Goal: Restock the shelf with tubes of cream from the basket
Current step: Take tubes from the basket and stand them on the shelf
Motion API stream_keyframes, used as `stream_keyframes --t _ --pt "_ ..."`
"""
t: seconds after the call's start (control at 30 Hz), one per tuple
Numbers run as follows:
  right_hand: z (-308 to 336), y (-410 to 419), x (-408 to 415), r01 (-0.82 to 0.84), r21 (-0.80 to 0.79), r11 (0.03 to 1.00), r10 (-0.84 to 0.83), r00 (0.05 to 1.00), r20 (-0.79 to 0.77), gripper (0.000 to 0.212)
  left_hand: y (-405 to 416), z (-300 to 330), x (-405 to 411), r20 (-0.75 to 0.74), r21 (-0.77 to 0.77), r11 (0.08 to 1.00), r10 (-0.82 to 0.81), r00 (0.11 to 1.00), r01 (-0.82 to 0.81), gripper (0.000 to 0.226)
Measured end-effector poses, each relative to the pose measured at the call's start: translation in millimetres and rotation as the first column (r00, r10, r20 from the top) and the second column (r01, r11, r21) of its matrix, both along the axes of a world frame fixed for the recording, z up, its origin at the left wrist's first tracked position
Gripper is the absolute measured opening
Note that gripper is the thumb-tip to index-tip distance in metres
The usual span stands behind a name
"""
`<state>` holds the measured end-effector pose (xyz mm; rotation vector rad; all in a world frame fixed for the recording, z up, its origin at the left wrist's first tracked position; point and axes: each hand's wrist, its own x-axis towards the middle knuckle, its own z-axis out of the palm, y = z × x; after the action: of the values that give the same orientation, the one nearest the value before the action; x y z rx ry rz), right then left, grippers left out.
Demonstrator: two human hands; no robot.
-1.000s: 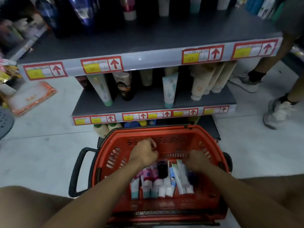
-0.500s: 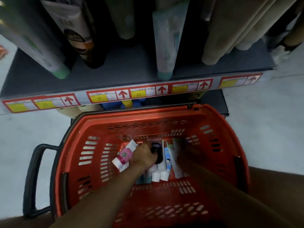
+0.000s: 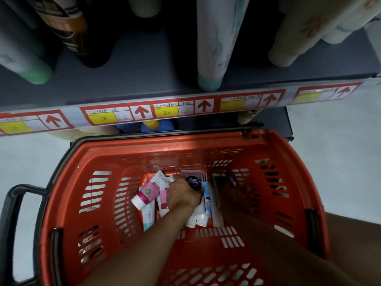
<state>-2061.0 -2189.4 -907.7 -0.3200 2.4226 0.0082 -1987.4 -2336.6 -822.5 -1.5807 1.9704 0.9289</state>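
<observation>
A red plastic basket (image 3: pixel 107 203) stands on the floor in front of the grey shelf (image 3: pixel 144 79). Several cream tubes lie at its far end, among them a pink-and-white tube (image 3: pixel 147 193), a tube with a dark round label (image 3: pixel 193 181) and a light blue tube (image 3: pixel 206 200). My left hand (image 3: pixel 182 195) is down among the tubes with its fingers curled over them; whether it grips one is hidden. My right hand (image 3: pixel 237 195) is blurred and in shadow beside a pale tube (image 3: pixel 216 211), its fingers not readable.
Large tubes stand on the shelf above, one with a green cap (image 3: pixel 35 73), one teal-capped (image 3: pixel 210 79), cream-coloured ones (image 3: pixel 288 52) at right. Red-and-yellow price labels (image 3: pixel 144 112) line the shelf edge. The basket's black handle (image 3: pixel 14 223) sticks out left. Pale floor lies on both sides.
The view has dropped and closed in on the basket. Both hands went from the basket's rim level down among the tubes; the pink tube has tipped out to the left.
</observation>
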Motion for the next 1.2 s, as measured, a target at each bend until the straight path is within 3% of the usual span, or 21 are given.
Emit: stream_keyframes --t 0.07,0.17,0.2,0.3,0.47,0.57,0.67,0.83,1.2 --pt "21 -8 4 0.023 -0.014 1.000 -0.022 0.999 0.046 0.052 1 2 1 0.034 0.007 1.000 -0.023 0.999 0.023 0.072" --pt "33 -9 6 -0.089 -0.038 0.995 0.085 0.992 -0.095 0.056 2 4 5 0.096 0.035 0.998 -0.052 0.994 0.049 0.072" --pt "36 -8 5 -0.097 -0.016 0.995 0.097 0.995 -0.032 0.058 2 6 7 0.110 0.055 0.998 -0.050 0.993 0.044 0.071" --pt "48 -13 2 -0.018 -0.009 1.000 0.019 0.994 0.103 0.061 2 14 15 0.102 0.113 0.993 -0.041 0.994 0.029 0.063" --pt "71 -28 7 0.102 -0.087 0.991 -0.093 0.991 0.095 0.087 1 23 37 0.071 0.162 0.987 0.012 0.997 -0.023 0.075" --pt "88 -27 9 0.271 -0.235 0.934 -0.215 0.947 0.239 0.054 1 29 49 0.025 0.149 0.988 0.041 0.999 -0.045 0.090" --pt "104 -22 10 0.211 -0.278 0.937 -0.100 0.925 0.365 0.020 0 40 56 -0.027 0.140 0.988 0.076 0.997 -0.072 0.089" --pt "133 -19 20 0.314 -0.496 0.809 -0.220 0.945 0.240 0.054 1 63 65 -0.101 0.132 0.986 0.120 0.988 -0.106 0.089" --pt "208 -17 36 0.152 -0.606 0.780 -0.163 0.986 0.038 0.059 1 135 90 -0.356 0.030 0.987 0.157 0.921 -0.157 0.050"
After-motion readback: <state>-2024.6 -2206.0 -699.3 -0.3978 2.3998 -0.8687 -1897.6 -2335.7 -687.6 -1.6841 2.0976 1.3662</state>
